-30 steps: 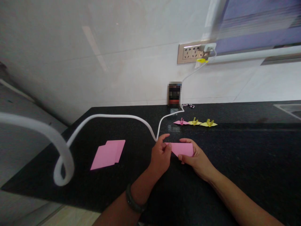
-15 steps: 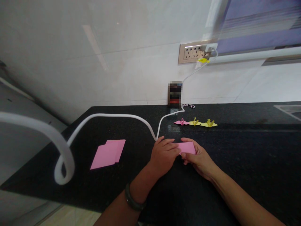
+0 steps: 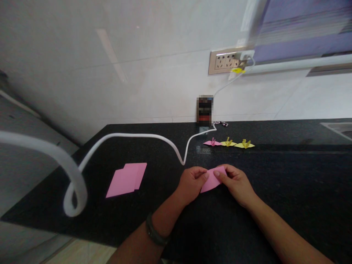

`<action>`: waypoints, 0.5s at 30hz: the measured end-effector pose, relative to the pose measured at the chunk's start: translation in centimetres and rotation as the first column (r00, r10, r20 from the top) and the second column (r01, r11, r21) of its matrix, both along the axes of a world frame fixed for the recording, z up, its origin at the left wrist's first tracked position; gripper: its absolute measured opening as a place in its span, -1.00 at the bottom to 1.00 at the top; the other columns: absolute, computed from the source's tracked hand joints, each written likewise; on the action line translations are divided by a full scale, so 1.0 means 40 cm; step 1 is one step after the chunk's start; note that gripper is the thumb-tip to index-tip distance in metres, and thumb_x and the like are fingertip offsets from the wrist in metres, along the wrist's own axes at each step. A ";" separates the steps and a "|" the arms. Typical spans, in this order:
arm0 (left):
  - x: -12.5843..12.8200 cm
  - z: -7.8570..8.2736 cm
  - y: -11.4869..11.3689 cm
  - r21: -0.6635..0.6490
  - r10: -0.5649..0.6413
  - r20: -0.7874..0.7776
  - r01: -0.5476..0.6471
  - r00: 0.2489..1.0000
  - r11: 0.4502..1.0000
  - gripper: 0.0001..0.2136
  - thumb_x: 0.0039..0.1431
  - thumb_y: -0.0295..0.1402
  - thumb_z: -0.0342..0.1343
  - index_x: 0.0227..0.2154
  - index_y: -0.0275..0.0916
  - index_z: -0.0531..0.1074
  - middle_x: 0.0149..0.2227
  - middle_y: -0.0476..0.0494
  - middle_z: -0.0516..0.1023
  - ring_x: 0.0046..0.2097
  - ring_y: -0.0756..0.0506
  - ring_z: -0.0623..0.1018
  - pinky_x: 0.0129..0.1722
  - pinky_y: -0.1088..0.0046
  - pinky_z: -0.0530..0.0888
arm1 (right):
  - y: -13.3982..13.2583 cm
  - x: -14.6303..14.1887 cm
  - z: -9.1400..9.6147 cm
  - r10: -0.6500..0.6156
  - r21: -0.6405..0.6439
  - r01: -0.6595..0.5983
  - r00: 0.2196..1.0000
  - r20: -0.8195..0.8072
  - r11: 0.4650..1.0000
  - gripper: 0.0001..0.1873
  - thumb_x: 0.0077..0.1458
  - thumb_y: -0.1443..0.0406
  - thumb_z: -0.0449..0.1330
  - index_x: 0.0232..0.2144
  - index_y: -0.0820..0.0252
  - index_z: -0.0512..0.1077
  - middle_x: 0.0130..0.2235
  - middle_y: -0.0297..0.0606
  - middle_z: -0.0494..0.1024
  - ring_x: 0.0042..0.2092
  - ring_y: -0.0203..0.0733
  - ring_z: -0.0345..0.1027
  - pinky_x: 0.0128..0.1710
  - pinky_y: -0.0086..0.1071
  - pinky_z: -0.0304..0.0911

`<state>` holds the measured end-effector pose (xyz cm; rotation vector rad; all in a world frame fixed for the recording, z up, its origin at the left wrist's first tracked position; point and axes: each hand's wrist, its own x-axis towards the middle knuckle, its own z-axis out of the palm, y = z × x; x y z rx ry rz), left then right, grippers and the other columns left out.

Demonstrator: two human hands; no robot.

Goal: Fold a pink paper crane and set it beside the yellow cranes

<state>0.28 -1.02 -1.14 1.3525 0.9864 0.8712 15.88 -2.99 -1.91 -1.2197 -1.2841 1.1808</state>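
Note:
A small folded piece of pink paper [image 3: 212,182] is held between my two hands, just above the dark countertop. My left hand [image 3: 191,183] pinches its left side between thumb and fingers. On the right side, my right hand [image 3: 235,182] grips it, thumb lying on top and fingers behind. The paper tilts, its lower left corner pointing toward me. Beyond my hands stand a pink paper crane [image 3: 212,142] and two yellow paper cranes [image 3: 244,145] in a row, wingtips touching or nearly so. Off to the left lie overlapping flat pink paper sheets [image 3: 126,180].
A thick white cable [image 3: 132,135] loops across the left of the black counter [image 3: 90,223]. A phone-like device with a blurred screen [image 3: 205,110] leans on the wall, a beaded strand [image 3: 224,124] beside it. A wall socket [image 3: 224,61] holds a white plug. A sink edge [image 3: 337,131] shows far right.
My left hand has gone from lying flat over the paper to pinching its edge. The paper has turned and tilted, and my right thumb has moved up onto its face.

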 end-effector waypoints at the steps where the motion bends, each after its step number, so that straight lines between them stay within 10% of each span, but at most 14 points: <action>1: 0.000 0.001 0.001 -0.006 0.004 0.010 -0.004 1.000 1.000 -0.80 -0.06 -0.30 0.02 -0.42 -0.33 0.42 -0.50 -0.07 0.44 -0.50 0.05 0.35 -0.49 0.55 0.25 | 0.000 0.000 -0.002 -0.008 0.015 0.007 1.000 0.019 1.000 -0.80 -0.07 0.19 0.12 -0.41 0.20 0.39 -0.47 -0.31 0.42 -0.43 -0.27 0.26 -0.43 -0.40 0.19; 7: 0.001 0.003 0.002 -0.104 0.007 0.039 -0.003 0.999 0.995 -0.77 -0.05 -0.27 0.01 -0.43 -0.36 0.41 -0.53 -0.07 0.40 -0.52 0.05 0.33 -0.51 0.54 0.26 | 0.005 0.005 -0.001 -0.082 0.258 0.018 0.967 0.240 0.966 -0.75 -0.05 0.22 0.09 -0.28 0.11 0.43 -0.36 -0.25 0.41 -0.32 -0.20 0.28 -0.36 -0.33 0.21; 15: -0.008 -0.001 0.014 -0.151 0.049 0.066 -0.038 0.997 0.988 -0.79 -0.05 -0.30 0.02 -0.44 -0.36 0.40 -0.55 -0.05 0.38 -0.54 0.08 0.29 -0.54 0.58 0.22 | 0.006 0.030 0.008 -0.012 0.432 -0.277 0.830 0.557 0.858 -0.66 0.02 0.33 0.02 -0.14 -0.11 0.34 -0.30 -0.25 0.33 -0.27 -0.21 0.21 -0.35 -0.33 0.20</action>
